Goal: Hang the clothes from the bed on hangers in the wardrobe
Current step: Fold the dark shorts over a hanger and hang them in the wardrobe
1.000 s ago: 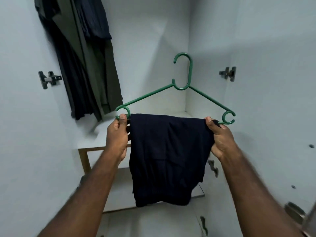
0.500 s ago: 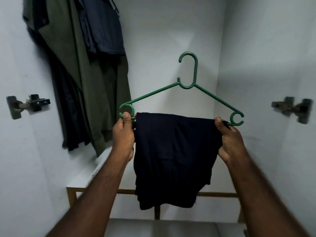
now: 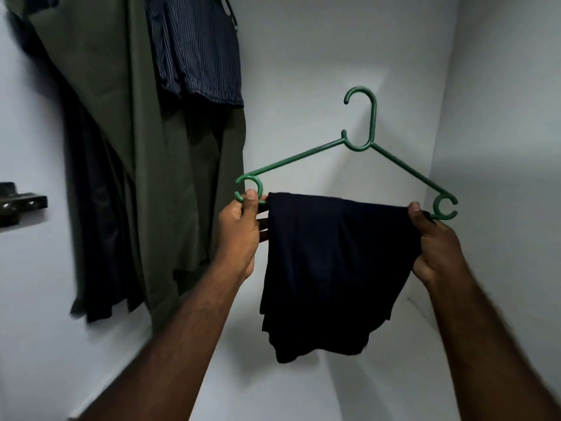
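Inside the wardrobe, one hanger is ready but not hooked

At each end of the bottom bar, the thin green plastic hanger is pinched by curled fingers of the left hand and the right hand. A folded dark navy cloth is draped over the bar between them. At the upper left, a long olive green garment and a blue striped garment are already hung. The hook is free in the air and no rail is seen, so hooking it up is judged to be left.

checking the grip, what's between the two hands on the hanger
In the head view, a dark navy garment draped over the green hanger fills the stretch between the left hand and the right hand.
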